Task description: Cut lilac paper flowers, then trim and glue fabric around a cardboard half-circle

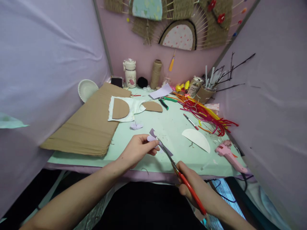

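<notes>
Between the thumb and fingers of my left hand (140, 148) is a small piece of purple paper (151, 138), with a rounded edge showing. My right hand (192, 182) is closed around the red handles of a pair of scissors (169, 154). The blades point up and left, their tips right at the paper by my left thumb. A darker purple strip (169, 151) shows beside the blades; whether it joins the held piece I cannot tell. Behind my left hand, a lilac paper petal shape (136, 126) lies on the table.
A large cardboard sheet (88, 121) lies on the left, with a cardboard half-round on white fabric (131, 105) overlapping it. To the right are a white paper half-circle (196, 140), a pen (191, 121), pipe cleaners (199, 108) and a pink glue gun (230, 155). Pliers (164, 103) lie farther back.
</notes>
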Tool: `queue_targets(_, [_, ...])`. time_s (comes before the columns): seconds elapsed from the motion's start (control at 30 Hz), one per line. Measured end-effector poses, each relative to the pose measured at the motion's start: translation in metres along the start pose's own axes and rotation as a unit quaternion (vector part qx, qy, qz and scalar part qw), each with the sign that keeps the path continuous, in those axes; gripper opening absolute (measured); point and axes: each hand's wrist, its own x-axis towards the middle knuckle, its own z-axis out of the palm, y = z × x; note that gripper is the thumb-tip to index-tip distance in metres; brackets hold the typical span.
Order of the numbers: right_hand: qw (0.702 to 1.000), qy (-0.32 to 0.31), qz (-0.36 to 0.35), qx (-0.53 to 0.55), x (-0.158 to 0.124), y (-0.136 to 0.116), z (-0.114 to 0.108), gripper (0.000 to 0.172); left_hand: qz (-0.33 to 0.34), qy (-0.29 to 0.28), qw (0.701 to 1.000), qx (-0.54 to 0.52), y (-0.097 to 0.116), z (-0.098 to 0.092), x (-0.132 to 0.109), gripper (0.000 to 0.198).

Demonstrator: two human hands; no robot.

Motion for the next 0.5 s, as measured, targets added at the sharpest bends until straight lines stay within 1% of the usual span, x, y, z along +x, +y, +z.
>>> queue_targets(0.13, [0.999,-0.003,-0.017,0.034,0.0011,-0.0009,-0.0006,0.026,-0.004,0.000,1.000,0.000,-0.0005,-0.0009,0.0004,0.016])
queue_targets(0.23, [0.999,-0.009,-0.017,0.047,0.0019,-0.0020,-0.0012,0.025,-0.007,0.002,1.000,-0.001,-0.0007,-0.0012,0.0015,0.016])
queue_targets(0.5, [0.999,-0.005,-0.010,0.033,0.0028,-0.0007,-0.0022,0.028,-0.013,0.000,1.000,-0.003,-0.0019,-0.0016,0.0026,0.016])
